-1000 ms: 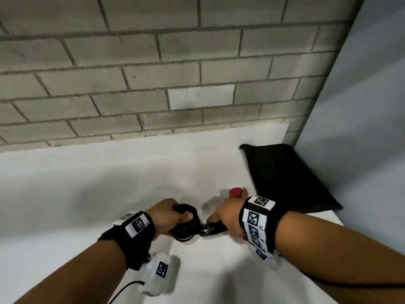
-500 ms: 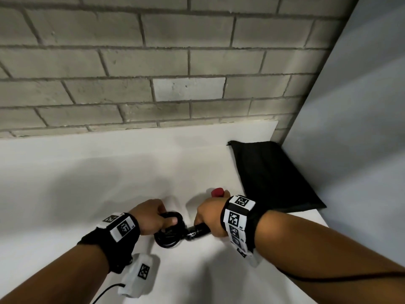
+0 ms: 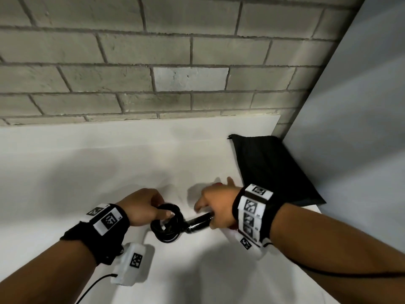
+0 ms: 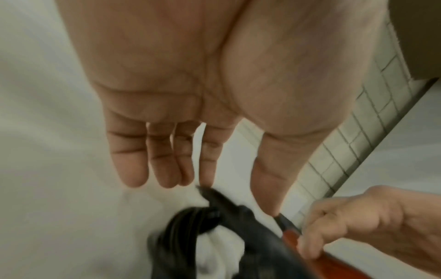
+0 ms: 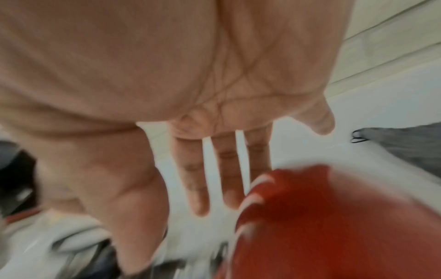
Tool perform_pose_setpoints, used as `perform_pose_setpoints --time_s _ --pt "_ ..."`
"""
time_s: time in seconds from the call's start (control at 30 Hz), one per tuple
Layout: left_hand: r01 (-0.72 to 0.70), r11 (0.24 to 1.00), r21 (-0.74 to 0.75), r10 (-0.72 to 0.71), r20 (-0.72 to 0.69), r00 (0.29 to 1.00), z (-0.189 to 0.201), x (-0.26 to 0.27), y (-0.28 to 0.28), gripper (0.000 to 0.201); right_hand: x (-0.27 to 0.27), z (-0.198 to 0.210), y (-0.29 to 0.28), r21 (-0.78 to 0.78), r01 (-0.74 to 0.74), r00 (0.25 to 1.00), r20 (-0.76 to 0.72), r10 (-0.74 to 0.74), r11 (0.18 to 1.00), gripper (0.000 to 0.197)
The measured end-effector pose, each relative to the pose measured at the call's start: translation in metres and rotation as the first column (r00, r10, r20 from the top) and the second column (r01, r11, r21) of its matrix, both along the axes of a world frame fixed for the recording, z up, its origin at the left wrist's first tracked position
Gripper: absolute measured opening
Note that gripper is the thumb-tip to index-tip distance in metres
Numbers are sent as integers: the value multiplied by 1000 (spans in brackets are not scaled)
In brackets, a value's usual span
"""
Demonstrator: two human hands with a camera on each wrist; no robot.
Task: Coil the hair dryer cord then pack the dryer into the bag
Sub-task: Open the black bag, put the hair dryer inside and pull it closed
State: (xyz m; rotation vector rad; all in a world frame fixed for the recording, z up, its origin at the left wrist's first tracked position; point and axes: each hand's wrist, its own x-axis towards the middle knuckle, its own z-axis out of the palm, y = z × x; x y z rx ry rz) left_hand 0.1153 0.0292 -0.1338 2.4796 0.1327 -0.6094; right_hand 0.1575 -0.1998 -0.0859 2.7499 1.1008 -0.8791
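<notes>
Fingers of the right hand [image 3: 215,205] have spread off the dryer [image 5: 334,222] (apparently), left hand [image 3: 142,206] pinching the cord [image 3: 167,224].

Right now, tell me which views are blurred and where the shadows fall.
Head view: mostly sharp, wide-angle bend in the wall; soft shadows on the table beyond both hands. Left wrist view: cord smeared. Right wrist view: worst blur, the red dryer streaked, the bag soft.

A white bench [image 3: 87,167] runs along a grey brick wall [image 3: 131,62]; a plain pale panel [image 3: 350,128] closes its right side.
</notes>
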Motion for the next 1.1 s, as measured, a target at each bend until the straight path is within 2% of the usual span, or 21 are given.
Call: perform_pose_setpoints --time_s 0.07,0.1,0.2,0.27,0.37,0.43,0.63,0.77,0.87,0.97,1.03,1.1 --pt "-72 995 -70 77 71 995 11 -1 14 34 23 6 -13 107 133 986 87 -143 985 27" --pt "-106 989 -107 118 109 987 18 -2 20 34 40 7 -22 108 205 967 130 -218 973 24" --pt "-195 957 -216 237 189 953 38 -5 31 28 77 1 -49 -2 395 889 254 -382 919 42" --pt "-229 937 -264 294 240 925 47 -6 32 23 84 -10 -60 -44 472 849 290 -441 881 45" --pt "-242 924 -297 327 281 902 54 -6 33 19 83 -26 -68 -158 501 847 290 -445 851 58" --pt "-238 925 -295 322 284 903 56 -8 35 18 83 -33 -70 -175 492 854 285 -435 853 51" --pt "-158 971 -178 214 365 906 69 -10 30 18 83 -23 -68 -197 380 899 309 -311 904 11" --pt "11 995 -100 41 508 860 81 5 6 37 83 21 -50 -125 180 931 341 -129 976 16" --pt "185 983 -11 -136 632 763 89 25 -23 58 65 67 -25 -91 44 935 355 -9 995 18" --pt "312 942 120 -308 673 672 91 43 -46 74 41 102 -6 -69 -102 909 400 121 992 25" --pt "323 914 247 -404 641 653 93 50 -52 63 28 117 1 -80 -181 889 414 198 980 23" --pt "269 878 395 -467 589 660 98 53 -48 35 21 123 2 -106 -229 875 413 253 968 19"
